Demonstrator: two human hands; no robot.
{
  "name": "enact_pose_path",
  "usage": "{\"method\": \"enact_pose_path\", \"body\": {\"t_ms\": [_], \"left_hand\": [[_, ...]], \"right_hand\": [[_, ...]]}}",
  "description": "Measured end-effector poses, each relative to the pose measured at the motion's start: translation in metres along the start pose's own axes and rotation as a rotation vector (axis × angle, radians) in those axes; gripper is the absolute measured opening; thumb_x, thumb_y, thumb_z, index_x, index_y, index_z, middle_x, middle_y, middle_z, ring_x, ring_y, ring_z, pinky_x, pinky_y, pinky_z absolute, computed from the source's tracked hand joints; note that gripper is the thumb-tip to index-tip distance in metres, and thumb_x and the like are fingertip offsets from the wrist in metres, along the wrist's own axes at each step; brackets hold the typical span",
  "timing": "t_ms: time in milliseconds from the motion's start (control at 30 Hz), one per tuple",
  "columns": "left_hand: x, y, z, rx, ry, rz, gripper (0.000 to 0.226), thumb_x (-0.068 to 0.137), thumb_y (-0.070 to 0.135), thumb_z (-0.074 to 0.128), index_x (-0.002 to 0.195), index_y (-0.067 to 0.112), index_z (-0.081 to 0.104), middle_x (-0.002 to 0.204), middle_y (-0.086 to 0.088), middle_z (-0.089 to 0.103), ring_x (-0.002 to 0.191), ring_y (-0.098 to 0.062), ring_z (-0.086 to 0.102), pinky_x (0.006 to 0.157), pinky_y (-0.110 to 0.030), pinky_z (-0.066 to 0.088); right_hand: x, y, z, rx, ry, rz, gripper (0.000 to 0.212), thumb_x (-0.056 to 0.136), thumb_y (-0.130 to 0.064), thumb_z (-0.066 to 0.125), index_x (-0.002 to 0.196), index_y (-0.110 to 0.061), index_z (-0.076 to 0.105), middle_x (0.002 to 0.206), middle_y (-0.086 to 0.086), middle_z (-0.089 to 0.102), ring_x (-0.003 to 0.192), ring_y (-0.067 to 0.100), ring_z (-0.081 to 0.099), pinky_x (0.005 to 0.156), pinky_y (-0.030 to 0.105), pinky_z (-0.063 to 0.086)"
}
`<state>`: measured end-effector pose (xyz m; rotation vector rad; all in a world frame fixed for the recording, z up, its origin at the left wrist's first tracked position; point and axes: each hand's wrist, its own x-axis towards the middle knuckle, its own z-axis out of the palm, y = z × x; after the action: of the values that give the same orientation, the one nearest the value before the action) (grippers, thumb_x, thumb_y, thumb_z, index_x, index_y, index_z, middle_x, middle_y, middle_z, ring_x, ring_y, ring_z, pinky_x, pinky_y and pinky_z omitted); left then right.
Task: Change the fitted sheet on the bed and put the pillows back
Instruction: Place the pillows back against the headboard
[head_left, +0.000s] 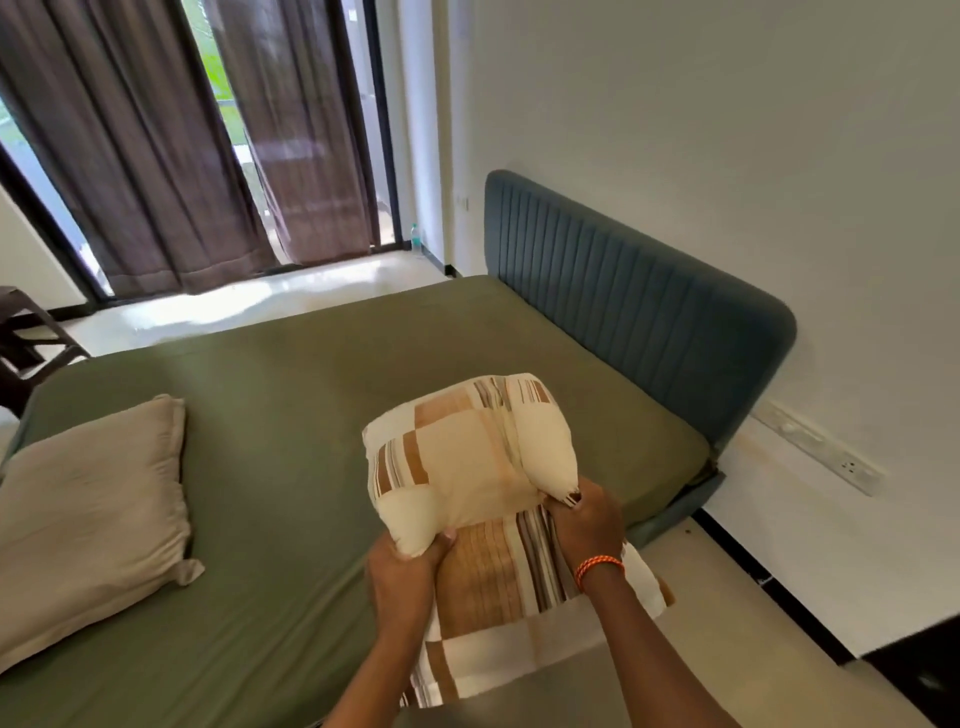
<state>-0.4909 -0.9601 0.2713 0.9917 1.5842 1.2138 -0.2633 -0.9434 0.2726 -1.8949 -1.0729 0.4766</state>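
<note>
An olive green fitted sheet (291, 395) covers the mattress, stretched smooth up to the blue-grey ribbed headboard (623, 312). I hold a cream pillow with a brown striped patchwork case (467, 457) above the bed's near right side. My left hand (410, 571) grips its lower left corner. My right hand (587, 525), with an orange thread band at the wrist, pinches the lower right corner. The open end of the case hangs loose below my hands. A plain beige pillow (93, 514) lies flat on the sheet at the left.
Brown curtains (156, 156) hang over dark-framed glass doors at the back. A dark chair (26, 338) stands at the far left beyond the bed. A plastic water bottle (415, 238) sits on the floor by the doors. A white switch strip (821, 447) runs along the right wall.
</note>
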Motion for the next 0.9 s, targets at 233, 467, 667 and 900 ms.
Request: {"method": "enact_pose_path", "body": {"t_ms": [233,467,667,900], "left_hand": [[0.086,0.029,0.126,0.004,-0.042,-0.001,0.037,0.073,0.033,0.095,0.099,0.030,0.069,0.092,0.001,0.077,0.087,-0.021,0.075,0.072,-0.046,0.063],[0.190,0.045,0.259,0.036,-0.176,0.001,0.038,0.077,0.024,0.092,0.103,0.033,0.066,0.096,0.002,0.076,0.089,-0.015,0.074,0.071,-0.034,0.060],[0.243,0.054,0.360,0.062,-0.223,-0.096,0.043,0.075,0.039,0.091,0.107,0.034,0.063,0.104,0.001,0.074,0.096,-0.020,0.072,0.082,-0.050,0.063],[0.281,0.063,0.499,0.011,-0.211,-0.133,0.033,0.085,0.027,0.086,0.105,0.035,0.061,0.105,0.005,0.071,0.096,-0.014,0.068,0.072,-0.032,0.056]], "right_hand": [[0.146,0.028,0.002,0.020,0.011,0.021,0.015,0.087,-0.032,0.082,0.090,-0.018,0.077,0.073,-0.008,0.070,0.068,0.007,0.065,0.056,0.022,0.046],[0.293,0.083,0.012,-0.027,0.075,0.151,0.013,0.083,-0.033,0.082,0.089,-0.022,0.078,0.075,-0.008,0.073,0.070,0.012,0.069,0.062,0.040,0.061],[0.397,0.106,-0.005,-0.079,0.072,0.169,0.012,0.086,-0.031,0.082,0.090,-0.020,0.077,0.074,-0.010,0.069,0.070,0.006,0.064,0.059,0.024,0.051],[0.535,0.161,-0.032,-0.099,-0.010,0.148,0.010,0.091,-0.031,0.076,0.094,-0.021,0.076,0.075,-0.012,0.069,0.075,0.008,0.067,0.064,0.029,0.057]]}}
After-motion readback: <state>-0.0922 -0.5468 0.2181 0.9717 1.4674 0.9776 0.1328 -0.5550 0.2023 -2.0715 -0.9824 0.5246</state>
